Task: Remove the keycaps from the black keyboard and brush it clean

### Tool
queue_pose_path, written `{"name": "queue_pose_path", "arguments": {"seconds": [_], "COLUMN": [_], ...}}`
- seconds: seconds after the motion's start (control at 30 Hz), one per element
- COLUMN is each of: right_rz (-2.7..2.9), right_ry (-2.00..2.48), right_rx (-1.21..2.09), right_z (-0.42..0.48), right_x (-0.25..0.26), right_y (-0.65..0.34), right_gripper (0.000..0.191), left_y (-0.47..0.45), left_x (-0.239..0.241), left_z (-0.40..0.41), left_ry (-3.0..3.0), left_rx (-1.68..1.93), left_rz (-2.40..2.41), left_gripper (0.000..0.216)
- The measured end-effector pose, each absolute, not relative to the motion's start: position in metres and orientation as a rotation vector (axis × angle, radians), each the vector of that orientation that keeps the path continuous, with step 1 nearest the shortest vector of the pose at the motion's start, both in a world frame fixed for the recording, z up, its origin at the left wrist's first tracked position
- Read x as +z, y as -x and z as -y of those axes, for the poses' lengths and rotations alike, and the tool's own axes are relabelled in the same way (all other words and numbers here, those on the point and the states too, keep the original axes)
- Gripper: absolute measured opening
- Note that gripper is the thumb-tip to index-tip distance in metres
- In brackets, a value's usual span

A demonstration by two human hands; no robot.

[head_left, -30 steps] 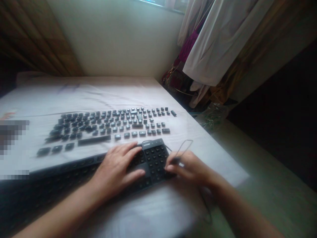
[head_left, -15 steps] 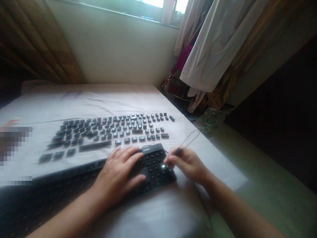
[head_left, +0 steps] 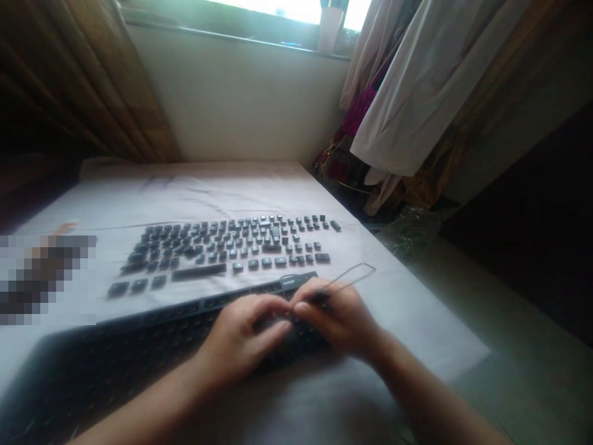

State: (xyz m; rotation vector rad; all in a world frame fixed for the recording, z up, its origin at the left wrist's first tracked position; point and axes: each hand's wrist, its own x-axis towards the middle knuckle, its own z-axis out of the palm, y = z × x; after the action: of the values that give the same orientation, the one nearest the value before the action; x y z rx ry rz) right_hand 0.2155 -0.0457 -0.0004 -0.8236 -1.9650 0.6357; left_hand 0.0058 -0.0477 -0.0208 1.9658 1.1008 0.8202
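Observation:
A black keyboard with its keycaps off lies across the white sheet in front of me. My right hand is closed over its number-pad end, holding a wire keycap puller whose thin loop points up and right. My left hand reaches in from the left, thumb and forefinger brought together against the right fingertips. Whatever sits between those fingertips is hidden and blurred. Beyond the keyboard, loose black keycaps are laid out in rows, with the long spacebar keycap at their front.
White cloth covers the surface, whose right edge drops to the floor. Hanging clothes and a plastic bag are beyond that edge. At the left is a blurred-out patch. Curtain and window stand behind.
My left hand has gone from lying spread on the keyboard to a pinch at my right fingertips. The right hand has shifted slightly left, still with the puller. The view has swung left.

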Motion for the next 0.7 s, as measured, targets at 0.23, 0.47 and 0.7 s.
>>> {"name": "queue_pose_path", "arguments": {"seconds": [0.23,0.47,0.7], "right_rz": [1.860,2.057,2.134], "right_ry": [0.862,0.827,0.891], "right_rx": [0.491,0.390,0.391], "right_z": [0.045,0.044,0.045], "right_x": [-0.004,-0.009,-0.014], "right_y": [-0.216,-0.217,-0.213], "right_gripper": [0.014,0.016,0.015], "left_y": [-0.008,-0.008,-0.007], "left_x": [-0.015,-0.013,-0.012], "left_z": [0.043,0.040,0.038], "left_ry": [-1.610,-1.358,-1.336], "left_rx": [0.702,0.744,0.686], "left_rz": [-1.144,-1.092,-1.108], "left_gripper": [0.021,0.031,0.035]}}
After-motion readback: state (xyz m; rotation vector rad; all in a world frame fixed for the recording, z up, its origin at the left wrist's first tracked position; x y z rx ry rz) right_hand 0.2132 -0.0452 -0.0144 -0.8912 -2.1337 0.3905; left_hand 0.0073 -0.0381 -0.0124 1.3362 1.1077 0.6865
